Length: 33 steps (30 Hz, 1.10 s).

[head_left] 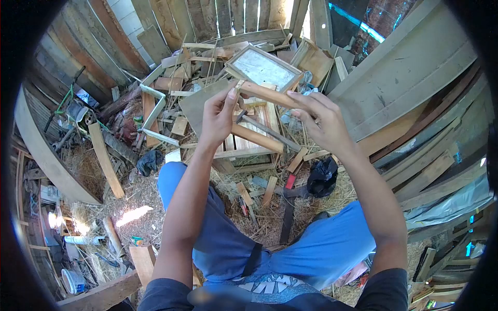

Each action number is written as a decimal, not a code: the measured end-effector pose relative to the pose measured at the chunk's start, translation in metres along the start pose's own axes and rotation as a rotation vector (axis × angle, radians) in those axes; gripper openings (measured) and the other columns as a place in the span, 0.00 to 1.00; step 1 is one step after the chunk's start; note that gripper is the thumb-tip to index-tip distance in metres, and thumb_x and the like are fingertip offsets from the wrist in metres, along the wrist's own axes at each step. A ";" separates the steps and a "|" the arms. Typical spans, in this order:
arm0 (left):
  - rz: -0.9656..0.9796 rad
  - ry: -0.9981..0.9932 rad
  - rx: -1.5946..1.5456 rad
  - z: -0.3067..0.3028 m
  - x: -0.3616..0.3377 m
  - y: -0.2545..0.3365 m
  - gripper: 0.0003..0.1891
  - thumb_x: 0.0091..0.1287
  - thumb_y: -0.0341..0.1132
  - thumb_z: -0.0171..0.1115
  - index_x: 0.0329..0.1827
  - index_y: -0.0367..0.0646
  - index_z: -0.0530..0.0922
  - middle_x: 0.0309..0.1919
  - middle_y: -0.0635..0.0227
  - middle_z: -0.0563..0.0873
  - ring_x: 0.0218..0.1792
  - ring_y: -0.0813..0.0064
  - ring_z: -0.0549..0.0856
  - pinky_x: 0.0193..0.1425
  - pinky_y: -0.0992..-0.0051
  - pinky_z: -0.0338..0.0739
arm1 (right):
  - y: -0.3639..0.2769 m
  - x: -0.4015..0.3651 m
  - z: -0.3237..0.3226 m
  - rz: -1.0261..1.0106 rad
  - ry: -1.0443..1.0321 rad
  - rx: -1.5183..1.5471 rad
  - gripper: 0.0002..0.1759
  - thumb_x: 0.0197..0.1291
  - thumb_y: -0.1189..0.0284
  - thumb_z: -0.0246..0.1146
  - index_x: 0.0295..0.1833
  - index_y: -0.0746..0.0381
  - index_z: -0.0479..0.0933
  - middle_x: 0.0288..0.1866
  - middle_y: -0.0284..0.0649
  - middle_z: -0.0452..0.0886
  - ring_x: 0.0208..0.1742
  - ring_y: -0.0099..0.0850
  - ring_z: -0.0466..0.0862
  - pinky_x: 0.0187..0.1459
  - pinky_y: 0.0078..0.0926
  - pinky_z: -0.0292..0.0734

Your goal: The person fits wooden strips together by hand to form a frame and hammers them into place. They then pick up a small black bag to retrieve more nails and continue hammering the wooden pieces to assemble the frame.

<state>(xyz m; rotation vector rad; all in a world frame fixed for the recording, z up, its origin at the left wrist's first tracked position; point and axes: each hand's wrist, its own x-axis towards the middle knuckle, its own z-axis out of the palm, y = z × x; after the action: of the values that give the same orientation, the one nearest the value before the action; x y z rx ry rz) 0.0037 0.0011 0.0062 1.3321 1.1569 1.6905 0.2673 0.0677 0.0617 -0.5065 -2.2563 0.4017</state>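
My left hand and my right hand are raised in front of me, both gripping a short reddish-brown wood strip. The left hand pinches its left end between thumb and fingers. The right hand's fingers hold its right end. Below the strip stands a small slatted wooden frame on the straw-covered ground, with a dark metal tool lying across it. I sit with my knees apart in blue trousers.
A glazed wooden picture frame leans on a heap of scrap wood behind. Long planks lean at the right. A black bag, wood offcuts and a red-handled tool lie on the straw. Cans and clutter sit at left.
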 end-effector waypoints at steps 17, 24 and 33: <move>0.128 -0.078 0.110 0.019 -0.008 -0.009 0.22 0.82 0.39 0.58 0.70 0.32 0.77 0.52 0.67 0.87 0.49 0.82 0.83 0.57 0.77 0.78 | -0.017 0.009 0.004 0.178 -0.109 -0.024 0.22 0.69 0.62 0.65 0.63 0.62 0.81 0.50 0.49 0.86 0.47 0.51 0.87 0.47 0.46 0.82; 0.093 -0.054 0.058 0.022 -0.009 -0.008 0.23 0.81 0.40 0.60 0.70 0.31 0.77 0.48 0.68 0.88 0.47 0.82 0.83 0.54 0.77 0.79 | -0.014 0.005 0.009 0.134 -0.051 -0.062 0.23 0.68 0.62 0.66 0.64 0.61 0.81 0.50 0.49 0.87 0.44 0.50 0.88 0.45 0.45 0.83; 0.103 0.017 0.101 0.029 -0.013 -0.001 0.21 0.81 0.41 0.60 0.65 0.32 0.81 0.41 0.70 0.87 0.43 0.83 0.81 0.48 0.81 0.75 | -0.016 0.008 0.004 0.148 -0.104 -0.095 0.24 0.68 0.61 0.66 0.64 0.62 0.81 0.51 0.49 0.87 0.46 0.51 0.88 0.47 0.45 0.83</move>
<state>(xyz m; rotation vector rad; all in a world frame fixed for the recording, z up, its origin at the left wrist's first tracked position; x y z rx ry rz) 0.0354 -0.0040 0.0030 1.4639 1.2158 1.7388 0.2551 0.0571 0.0708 -0.7197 -2.3541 0.4051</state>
